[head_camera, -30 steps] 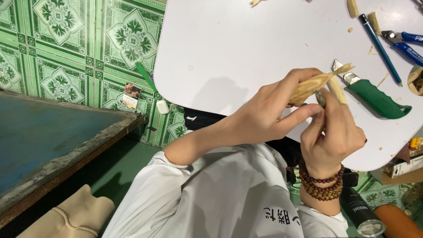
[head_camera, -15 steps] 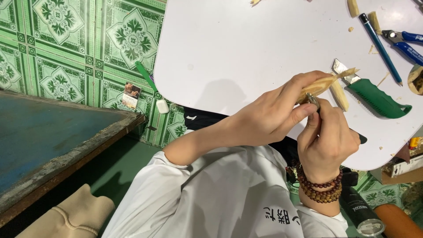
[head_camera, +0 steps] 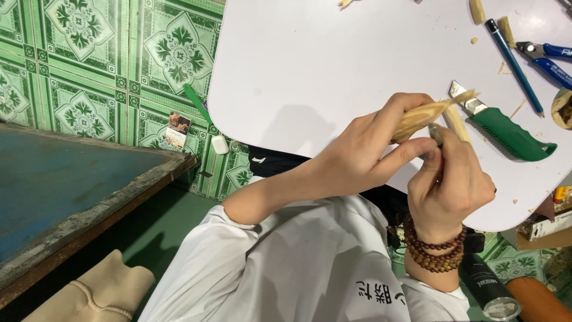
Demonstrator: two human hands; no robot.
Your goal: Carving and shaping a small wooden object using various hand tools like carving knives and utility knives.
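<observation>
My left hand (head_camera: 375,149) grips a pale carved piece of wood (head_camera: 426,113) with a splintered tip, held over the near edge of the white table (head_camera: 322,59). My right hand (head_camera: 450,185), with bead bracelets on its wrist, pinches a small blade-like tool (head_camera: 436,134) against the underside of the wood, touching my left thumb. A green-handled utility knife (head_camera: 506,131) lies on the table just beyond both hands, beside a thin wood strip (head_camera: 457,122).
A blue pencil (head_camera: 513,58), blue-handled pliers (head_camera: 548,56) and wood chips lie at the table's far right. A worn blue bench (head_camera: 59,179) stands at left over green patterned floor tiles (head_camera: 89,48). A black bottle (head_camera: 488,286) sits below my right wrist.
My right hand has shifted slightly down along the wood, closing against my left thumb. The wood piece stays in my left hand, and the tools on the table have not moved.
</observation>
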